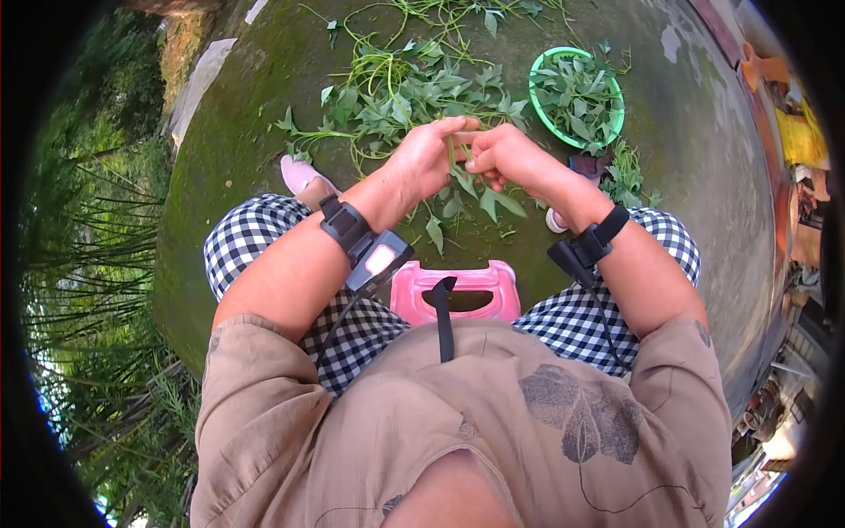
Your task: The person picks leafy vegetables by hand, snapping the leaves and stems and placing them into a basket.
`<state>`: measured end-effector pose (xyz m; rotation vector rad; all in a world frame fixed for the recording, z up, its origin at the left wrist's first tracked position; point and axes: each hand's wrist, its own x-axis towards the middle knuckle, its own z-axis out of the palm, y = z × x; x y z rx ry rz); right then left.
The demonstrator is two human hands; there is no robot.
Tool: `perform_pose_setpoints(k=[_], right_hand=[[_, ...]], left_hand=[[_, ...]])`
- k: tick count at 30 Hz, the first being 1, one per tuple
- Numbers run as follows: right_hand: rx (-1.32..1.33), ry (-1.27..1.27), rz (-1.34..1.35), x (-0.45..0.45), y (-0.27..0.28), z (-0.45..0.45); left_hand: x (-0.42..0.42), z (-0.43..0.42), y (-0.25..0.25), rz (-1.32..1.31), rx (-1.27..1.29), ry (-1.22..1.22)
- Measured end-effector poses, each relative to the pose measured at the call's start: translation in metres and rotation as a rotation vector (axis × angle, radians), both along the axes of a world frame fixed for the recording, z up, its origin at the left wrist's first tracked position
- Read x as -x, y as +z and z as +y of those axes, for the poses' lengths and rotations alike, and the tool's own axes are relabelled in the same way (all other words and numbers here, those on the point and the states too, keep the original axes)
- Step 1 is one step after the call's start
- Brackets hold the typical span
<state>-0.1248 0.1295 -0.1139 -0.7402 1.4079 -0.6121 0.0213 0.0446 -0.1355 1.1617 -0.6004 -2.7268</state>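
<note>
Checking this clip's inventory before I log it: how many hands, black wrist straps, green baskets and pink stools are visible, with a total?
Hands: 2 (left hand, right hand)
Black wrist straps: 2 (left strap, right strap)
Green basket: 1
Pink stool: 1
Total: 6

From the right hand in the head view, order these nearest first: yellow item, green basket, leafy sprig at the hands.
1. Leafy sprig: hanging at the right hand.
2. Green basket: ahead, to that hand's right.
3. Yellow item: far right.
</note>
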Motion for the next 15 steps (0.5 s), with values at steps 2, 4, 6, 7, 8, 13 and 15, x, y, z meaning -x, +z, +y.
perform_pose_setpoints(k=[2, 4, 6, 7, 8, 13, 15], right_hand=[[-0.053, 0.072, -0.022, 0.011, 0.007, 0.001], [-0.084, 0.131, 0.01, 0.026, 0.015, 0.003], [-0.055, 0.115, 0.218, 0.05, 0.027, 0.006], [-0.027, 0.067, 0.353, 0.068, 0.024, 0.008], [0.0, 0.019, 0.484, 0.09, 0.017, 0.011], [-0.06, -0.236, 1.237, 0.167, -0.011, 0.022], [-0.084, -0.345, 1.423, 0.169, -0.012, 0.021]], left_hand=[[-0.002, -0.003, 0.001, -0.031, -0.002, 0.018], [-0.003, -0.005, -0.001, -0.089, 0.011, 0.031], [-0.005, -0.006, -0.005, -0.172, 0.04, 0.043], [-0.007, -0.006, -0.008, -0.233, 0.056, 0.009], [-0.008, -0.006, -0.012, -0.234, 0.091, -0.023], [-0.012, -0.003, -0.01, -0.105, 0.048, -0.103], [-0.01, -0.006, -0.01, -0.031, -0.042, -0.073]])
